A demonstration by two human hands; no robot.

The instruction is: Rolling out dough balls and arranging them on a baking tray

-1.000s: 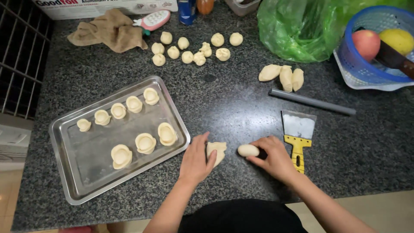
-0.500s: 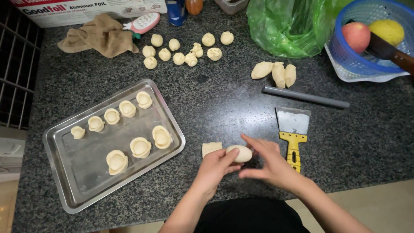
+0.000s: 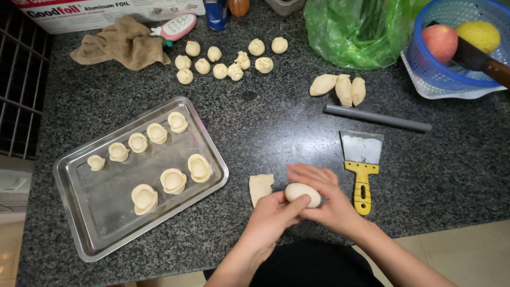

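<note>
Right now both hands, left hand (image 3: 273, 212) and right hand (image 3: 326, 199), close together around an oval dough piece (image 3: 303, 194) just above the tabletop (image 3: 265, 122), apparently cupping it to shape it; a flat dough scrap (image 3: 261, 187) lies beside them, the yellow-handled scraper (image 3: 361, 165) within reach.

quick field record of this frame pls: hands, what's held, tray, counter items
hands: left hand and right hand both cup one oval dough piece
beside: flat dough scrap, apart from the left hand
tray: metal tray with eight shaped dough pieces
scraper: yellow-handled scraper, right of the hands
far counter: dough balls, grey rod
</note>
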